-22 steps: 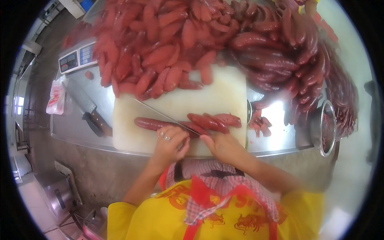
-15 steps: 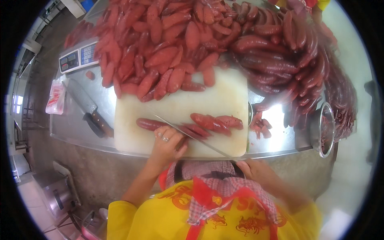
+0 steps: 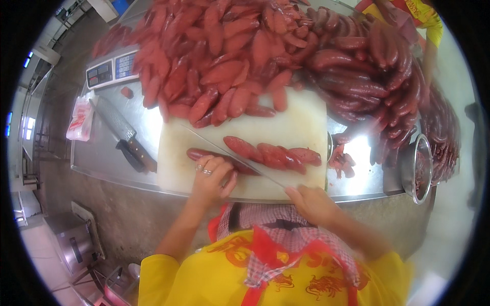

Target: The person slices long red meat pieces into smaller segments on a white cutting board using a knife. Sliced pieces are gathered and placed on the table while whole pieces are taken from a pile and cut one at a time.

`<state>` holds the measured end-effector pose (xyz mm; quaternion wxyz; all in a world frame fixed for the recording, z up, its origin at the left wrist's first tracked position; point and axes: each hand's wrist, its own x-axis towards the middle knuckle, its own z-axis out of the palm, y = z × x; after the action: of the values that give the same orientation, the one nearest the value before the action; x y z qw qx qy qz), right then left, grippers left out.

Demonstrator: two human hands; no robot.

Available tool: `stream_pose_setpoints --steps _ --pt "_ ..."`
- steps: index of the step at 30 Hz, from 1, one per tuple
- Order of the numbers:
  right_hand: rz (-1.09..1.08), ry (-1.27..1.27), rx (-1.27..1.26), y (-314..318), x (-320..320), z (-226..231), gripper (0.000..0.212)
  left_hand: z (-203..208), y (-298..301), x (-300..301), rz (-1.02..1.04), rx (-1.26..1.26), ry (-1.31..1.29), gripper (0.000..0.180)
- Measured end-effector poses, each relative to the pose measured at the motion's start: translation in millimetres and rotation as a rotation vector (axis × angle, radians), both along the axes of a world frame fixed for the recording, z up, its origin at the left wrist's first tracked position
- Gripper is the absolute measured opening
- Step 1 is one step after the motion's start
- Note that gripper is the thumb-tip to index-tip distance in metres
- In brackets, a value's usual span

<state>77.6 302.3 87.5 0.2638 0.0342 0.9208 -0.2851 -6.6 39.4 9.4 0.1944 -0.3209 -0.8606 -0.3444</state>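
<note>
On the white cutting board (image 3: 178,135) lies a dark red sausage (image 3: 196,153), pressed down by the curled fingers of my left hand (image 3: 213,176), which wears a ring. My right hand (image 3: 314,204) grips a long, thin-bladed knife (image 3: 229,155) at the board's near edge; its handle is hidden in my fist. The blade slants across the sausage, its tip pointing far left. Just beyond the blade, several slanted sausage slices (image 3: 268,155) overlap in a row. A large heap of cut sausage pieces (image 3: 219,66) covers the board's far edge.
Whole sausages (image 3: 342,76) are piled at far right, with a co-worker's arm (image 3: 430,58) behind. A metal bowl (image 3: 424,171) stands right, near scraps (image 3: 341,160). Left are a digital scale (image 3: 112,69), two more knives (image 3: 125,137) and a plastic packet (image 3: 80,120).
My right hand has moved forward over the board's near edge, taking the knife with it. Another slice now lies at the left end of the row. The view has shifted slightly.
</note>
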Motion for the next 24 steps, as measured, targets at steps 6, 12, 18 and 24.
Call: stream_pose_setpoints --steps 6,12,18,24 --pt "-0.005 -0.061 0.041 13.0 34.5 17.7 0.056 -4.3 -3.3 -3.3 -0.027 0.031 -0.049 0.031" --pt "0.141 0.145 -0.019 -52.6 -36.3 -36.7 0.052 -1.9 -8.0 -3.3 -0.064 0.09 -0.087 0.028" --pt "0.082 0.055 -0.012 -27.3 -3.0 4.8 0.048 2.6 -28.6 -9.2 0.031 0.043 -0.039 0.025" --pt "0.038 -0.013 0.075 -24.9 23.5 7.9 0.046 -2.9 -30.7 -11.3 0.017 0.075 -0.091 0.026"
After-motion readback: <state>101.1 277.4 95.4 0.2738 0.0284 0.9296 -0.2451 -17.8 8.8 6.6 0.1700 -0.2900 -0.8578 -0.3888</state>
